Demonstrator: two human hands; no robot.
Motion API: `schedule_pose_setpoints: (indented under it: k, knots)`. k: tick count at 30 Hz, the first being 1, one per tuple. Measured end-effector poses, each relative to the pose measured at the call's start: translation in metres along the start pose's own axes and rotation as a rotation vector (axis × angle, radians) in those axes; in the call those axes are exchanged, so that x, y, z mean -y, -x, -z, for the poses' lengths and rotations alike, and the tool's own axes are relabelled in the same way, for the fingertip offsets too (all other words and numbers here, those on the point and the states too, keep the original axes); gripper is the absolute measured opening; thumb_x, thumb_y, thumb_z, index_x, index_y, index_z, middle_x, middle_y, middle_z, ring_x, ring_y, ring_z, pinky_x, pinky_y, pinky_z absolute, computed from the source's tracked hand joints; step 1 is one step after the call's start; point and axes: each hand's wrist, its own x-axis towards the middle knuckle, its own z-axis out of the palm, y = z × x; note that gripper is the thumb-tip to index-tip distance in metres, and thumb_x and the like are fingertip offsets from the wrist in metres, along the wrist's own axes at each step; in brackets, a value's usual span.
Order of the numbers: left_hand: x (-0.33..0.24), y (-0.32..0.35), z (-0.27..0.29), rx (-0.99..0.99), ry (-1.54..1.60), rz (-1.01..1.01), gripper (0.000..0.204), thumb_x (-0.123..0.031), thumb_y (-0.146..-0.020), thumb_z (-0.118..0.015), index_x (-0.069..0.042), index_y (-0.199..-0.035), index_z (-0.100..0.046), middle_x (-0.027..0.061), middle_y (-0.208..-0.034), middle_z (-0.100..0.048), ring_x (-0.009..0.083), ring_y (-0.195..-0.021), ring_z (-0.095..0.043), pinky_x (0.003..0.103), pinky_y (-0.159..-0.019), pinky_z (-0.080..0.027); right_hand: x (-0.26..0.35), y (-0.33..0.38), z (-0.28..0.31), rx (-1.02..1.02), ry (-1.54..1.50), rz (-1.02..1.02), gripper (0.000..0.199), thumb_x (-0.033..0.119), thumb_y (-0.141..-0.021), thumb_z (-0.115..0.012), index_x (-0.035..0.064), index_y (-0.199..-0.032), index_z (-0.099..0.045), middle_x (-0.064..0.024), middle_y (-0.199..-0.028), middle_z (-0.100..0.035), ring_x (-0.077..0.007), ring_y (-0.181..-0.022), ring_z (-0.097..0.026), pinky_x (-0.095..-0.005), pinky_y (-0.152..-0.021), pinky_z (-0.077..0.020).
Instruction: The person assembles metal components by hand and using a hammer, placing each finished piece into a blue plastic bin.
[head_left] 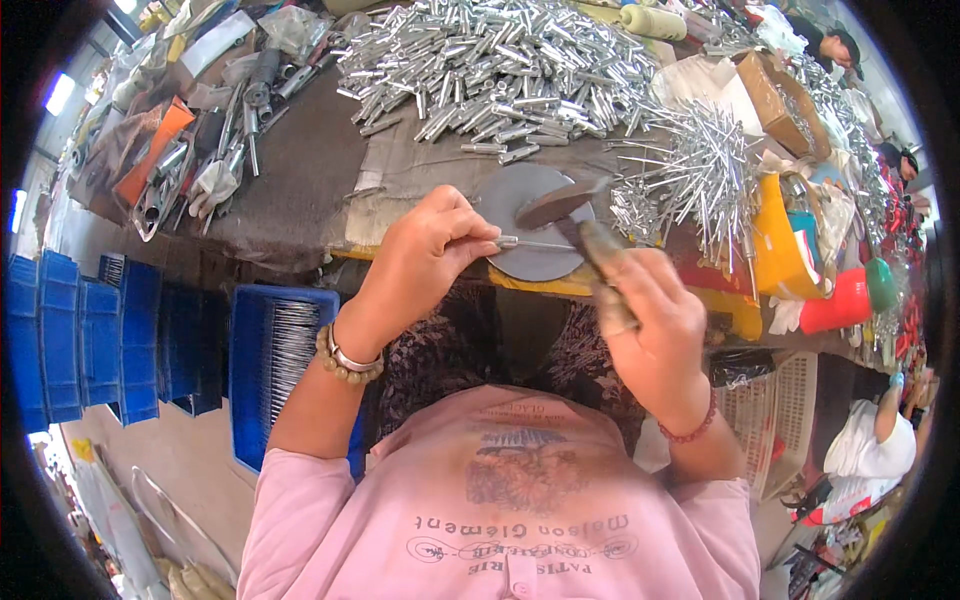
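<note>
My left hand (432,245) pinches one end of a thin metal rod (540,245) with a short sleeve at its near-finger end. The rod lies level over a round grey metal plate (520,188) at the table's front edge. In my right hand (655,315) is a hammer (556,206), its fingers wrapped round the handle. The hammer head hovers just beyond the rod, over the plate; the handle is slightly blurred. Behind the plate spreads a big heap of shiny metal sleeves (500,70). Thin metal pins (700,165) lie piled to its right.
Left on the table are mixed tools and metal parts (215,150). A blue bin (240,400) of metal rods stands below at left, near stacked blue bins (80,340). At right are a yellow container (785,240), a red container (838,303) and a cardboard box (780,105). Other people sit further right.
</note>
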Motion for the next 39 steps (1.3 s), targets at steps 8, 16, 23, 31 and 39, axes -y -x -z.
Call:
schedule_pose_setpoints:
  k: [8,16,23,31,39]
  knots:
    - [0.003,-0.005,0.0,-0.004,-0.025,-0.038,0.016,0.002,-0.091,-0.084,-0.002,-0.106,-0.08,0.0065,-0.096,-0.064,0.0195,-0.089,-0.064,0.031,-0.078,-0.051,-0.004,0.005,-0.012,0.156,0.15,0.01,0.053,-0.003,-0.086,-0.076,0.0119,-0.137,-0.074,-0.008,-0.092,-0.065,-0.0308,-0.077,-0.072,-0.0432,-0.068,-0.0604]
    - [0.0,0.0,0.002,-0.004,0.008,-0.049,0.016,-0.001,-0.091,-0.084,-0.001,-0.106,-0.08,0.0074,-0.097,-0.065,0.0216,-0.089,-0.065,0.033,-0.078,-0.052,0.012,0.0,0.008,-0.113,-0.024,-0.001,0.047,-0.007,-0.09,-0.073,-0.0006,-0.137,-0.074,-0.0168,-0.123,-0.078,-0.0351,-0.097,-0.076,-0.0397,-0.082,-0.0617]
    - [0.001,0.004,0.002,0.007,-0.016,-0.044,0.015,-0.004,-0.091,-0.084,-0.001,-0.105,-0.08,0.0077,-0.097,-0.067,0.0216,-0.089,-0.066,0.033,-0.079,-0.052,-0.004,0.007,-0.006,0.195,0.24,0.015,0.054,0.0,-0.089,-0.073,0.0135,-0.142,-0.072,-0.0093,-0.094,-0.063,-0.0307,-0.075,-0.069,-0.0435,-0.066,-0.0575]
    - [-0.003,0.0,0.008,0.032,0.05,-0.008,0.014,-0.004,-0.092,-0.084,0.0,-0.104,-0.08,0.0081,-0.097,-0.067,0.021,-0.091,-0.067,0.033,-0.08,-0.053,0.019,-0.004,0.007,-0.261,0.095,0.177,0.056,-0.009,-0.087,-0.074,0.0102,-0.14,-0.074,-0.011,-0.102,-0.071,-0.0313,-0.08,-0.071,-0.0383,-0.069,-0.0596]
    - [-0.001,-0.001,0.009,0.041,0.066,-0.019,0.013,-0.004,-0.093,-0.082,0.0,-0.105,-0.08,0.0098,-0.097,-0.066,0.0232,-0.091,-0.068,0.034,-0.081,-0.053,0.003,0.0,-0.003,0.198,0.018,-0.159,0.05,-0.005,-0.094,-0.073,0.0035,-0.143,-0.07,-0.0154,-0.105,-0.074,-0.0353,-0.095,-0.075,-0.0395,-0.084,-0.0612]
